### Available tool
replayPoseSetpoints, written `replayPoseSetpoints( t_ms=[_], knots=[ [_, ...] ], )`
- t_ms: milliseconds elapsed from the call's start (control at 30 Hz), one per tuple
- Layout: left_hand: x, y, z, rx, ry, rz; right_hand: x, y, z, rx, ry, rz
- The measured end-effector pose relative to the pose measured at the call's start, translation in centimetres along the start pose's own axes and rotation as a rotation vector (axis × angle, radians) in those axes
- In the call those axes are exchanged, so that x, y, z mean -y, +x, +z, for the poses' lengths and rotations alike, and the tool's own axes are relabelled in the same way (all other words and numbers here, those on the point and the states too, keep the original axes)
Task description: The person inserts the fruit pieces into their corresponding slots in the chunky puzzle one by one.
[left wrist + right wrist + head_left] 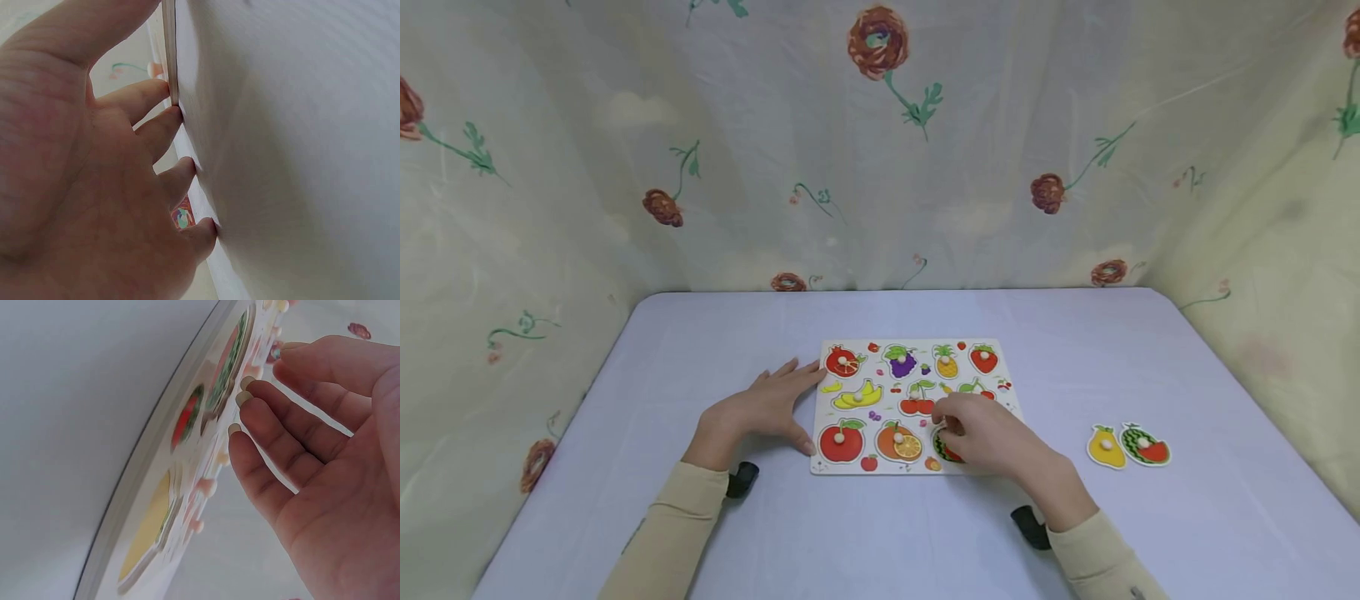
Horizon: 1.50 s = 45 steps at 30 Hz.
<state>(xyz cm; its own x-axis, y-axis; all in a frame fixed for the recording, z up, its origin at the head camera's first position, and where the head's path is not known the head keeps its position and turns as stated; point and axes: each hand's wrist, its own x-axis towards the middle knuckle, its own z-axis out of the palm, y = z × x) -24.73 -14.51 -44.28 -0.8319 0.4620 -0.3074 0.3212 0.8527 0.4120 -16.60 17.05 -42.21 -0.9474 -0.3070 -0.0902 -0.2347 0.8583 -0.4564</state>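
Note:
A white wooden fruit puzzle board (887, 427) lies on the table, with knobbed pieces such as an apple (841, 442), an orange (898, 442) and bananas (859, 395). My left hand (767, 408) is spread along the board's left edge; its fingertips (169, 89) touch the edge and the tabletop. Above the board's near right part hovers my right hand (988, 433), fingers loosely bent, thumb and index tips close together; no piece shows between them. Below it are a watermelon picture (228, 365) and a yellow pear-coloured picture (147, 531), both partly hidden in the head view.
Right of the board, a loose pear piece (1106, 447) and a loose watermelon piece (1145, 445) lie side by side on the white-covered table (737, 333). A flower-patterned curtain (880, 208) surrounds the table at the back and sides.

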Motion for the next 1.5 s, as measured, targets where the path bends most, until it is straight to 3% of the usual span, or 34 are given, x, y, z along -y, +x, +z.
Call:
replayPoseSetpoints(
  t_ms=[1200, 1500],
  knots=[
    [-0.2, -0.1, -0.1, 0.002, -0.001, 0.006, -5.5, -3.0, -1.5, -0.064, 0.002, 0.060],
    [-0.1, -0.2, 0.0, 0.004, -0.001, 0.009, -7.0, -3.9, -2.1, -0.079, 0.001, 0.111]
  ],
)
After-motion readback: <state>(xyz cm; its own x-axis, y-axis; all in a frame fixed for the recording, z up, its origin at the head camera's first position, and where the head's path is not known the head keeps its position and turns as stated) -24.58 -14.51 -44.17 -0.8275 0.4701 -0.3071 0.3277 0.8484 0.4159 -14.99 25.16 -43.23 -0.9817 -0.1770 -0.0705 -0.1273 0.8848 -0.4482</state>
